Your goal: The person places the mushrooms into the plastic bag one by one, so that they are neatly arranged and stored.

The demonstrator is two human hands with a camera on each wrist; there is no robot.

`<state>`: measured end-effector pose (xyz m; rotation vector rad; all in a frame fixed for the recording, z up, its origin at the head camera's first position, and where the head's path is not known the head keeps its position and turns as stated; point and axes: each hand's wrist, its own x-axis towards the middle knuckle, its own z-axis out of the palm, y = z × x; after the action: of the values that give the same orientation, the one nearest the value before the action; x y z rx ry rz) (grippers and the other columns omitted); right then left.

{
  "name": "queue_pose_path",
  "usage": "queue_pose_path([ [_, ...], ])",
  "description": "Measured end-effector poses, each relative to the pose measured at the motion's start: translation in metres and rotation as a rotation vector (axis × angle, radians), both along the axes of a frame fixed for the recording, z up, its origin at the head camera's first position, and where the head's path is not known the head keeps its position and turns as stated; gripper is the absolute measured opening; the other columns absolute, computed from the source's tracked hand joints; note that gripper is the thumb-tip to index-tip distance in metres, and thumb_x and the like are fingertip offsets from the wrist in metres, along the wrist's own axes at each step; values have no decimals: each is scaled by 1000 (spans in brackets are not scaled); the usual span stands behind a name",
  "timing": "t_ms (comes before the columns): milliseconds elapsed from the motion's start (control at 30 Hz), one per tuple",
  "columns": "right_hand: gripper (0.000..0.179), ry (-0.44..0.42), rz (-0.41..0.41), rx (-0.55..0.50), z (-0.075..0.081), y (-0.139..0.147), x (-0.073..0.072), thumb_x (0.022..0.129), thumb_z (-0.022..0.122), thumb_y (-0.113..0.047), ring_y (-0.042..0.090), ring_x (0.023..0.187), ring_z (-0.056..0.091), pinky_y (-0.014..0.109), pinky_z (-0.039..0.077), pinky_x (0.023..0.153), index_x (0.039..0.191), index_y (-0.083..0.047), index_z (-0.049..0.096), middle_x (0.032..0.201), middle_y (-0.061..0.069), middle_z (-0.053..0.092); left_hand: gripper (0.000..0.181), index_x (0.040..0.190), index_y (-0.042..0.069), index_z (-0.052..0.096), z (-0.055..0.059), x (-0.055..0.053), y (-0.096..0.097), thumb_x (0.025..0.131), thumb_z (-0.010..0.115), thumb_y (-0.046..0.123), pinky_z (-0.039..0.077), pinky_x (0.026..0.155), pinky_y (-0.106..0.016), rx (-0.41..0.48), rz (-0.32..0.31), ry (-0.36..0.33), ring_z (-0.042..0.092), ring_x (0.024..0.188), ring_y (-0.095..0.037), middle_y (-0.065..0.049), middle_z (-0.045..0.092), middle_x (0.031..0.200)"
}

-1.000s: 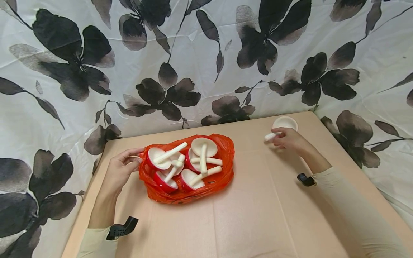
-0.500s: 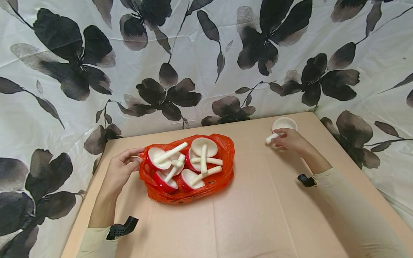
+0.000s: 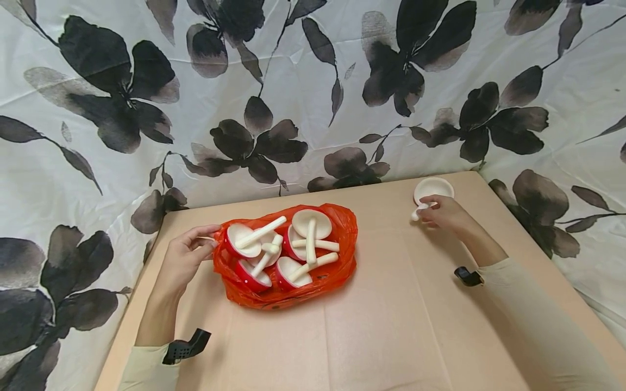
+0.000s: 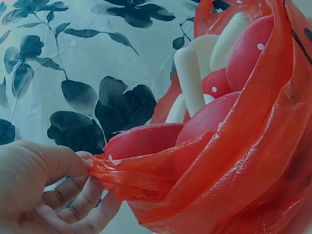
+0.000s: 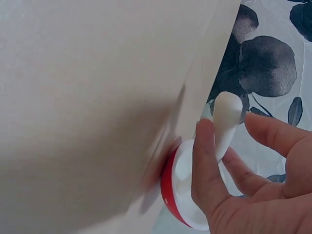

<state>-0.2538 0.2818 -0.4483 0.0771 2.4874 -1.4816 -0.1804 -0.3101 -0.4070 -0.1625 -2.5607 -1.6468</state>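
Observation:
On the left of the table, a red plastic bag [image 3: 349, 260] gapes open, filled with several toy mushrooms [image 3: 310, 224] that have white stems and red, white-dotted caps. My left hand [image 3: 183, 258] pinches the bag's left edge, and the gathered plastic [image 4: 117, 175] shows between thumb and fingers in the left wrist view. At the far right corner, one more toy mushroom [image 3: 434, 188] rests cap down, its white underside up. My right hand [image 3: 442, 213] has thumb and fingers around its stem [image 5: 226, 114]. The red cap [image 5: 168, 190] faces the table in the right wrist view.
The light tan table [image 3: 376, 326] ends close behind the bag and the single mushroom. A white cloth [image 3: 313, 98] with dark flowers hangs along its back and sides. Fingers of the right hand partly hide the single mushroom.
The single mushroom's stem has swung slightly to the right and toward me in the right hand's fingers. The left hand and the bag stay where they were; the head view has shifted slightly.

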Motion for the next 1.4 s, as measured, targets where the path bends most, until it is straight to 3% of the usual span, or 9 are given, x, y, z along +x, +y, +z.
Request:
queue_pose_path([
  [167,59,-3,-48,-32,-3,1,-2,101,61,-13,9,85,68,28,61,83,148,14,35,121,28,53,33,133,-4,61,0,-1,1,101,57,5,61,74,-23,1,2,-7,65,88,-11,-2,66,111],
  [400,59,-13,-74,-73,-8,3,-5,101,60,-12,5,84,66,29,60,86,148,15,34,119,25,54,35,134,-4,61,1,-4,5,100,60,7,60,76,-21,1,6,-5,64,94,-11,-7,66,117],
  [767,57,-23,-90,-137,-10,4,-7,102,58,-10,4,84,66,29,59,88,148,14,34,109,14,59,40,137,-8,55,4,-3,8,98,60,1,60,76,-20,94,-24,-32,69,90,-7,4,66,110],
  [1200,56,-9,-74,-131,-9,3,-4,101,59,-10,8,84,69,32,60,89,147,13,36,106,13,58,38,134,-4,61,2,-6,9,96,59,0,58,79,-18,26,-3,7,65,94,-11,-8,67,112],
  [1400,56,-5,-80,-119,-9,3,-3,101,60,-10,9,86,69,34,59,90,147,12,37,109,16,56,36,133,-5,61,2,-7,12,97,58,0,58,80,-16,29,17,4,64,94,-10,-4,67,111],
])
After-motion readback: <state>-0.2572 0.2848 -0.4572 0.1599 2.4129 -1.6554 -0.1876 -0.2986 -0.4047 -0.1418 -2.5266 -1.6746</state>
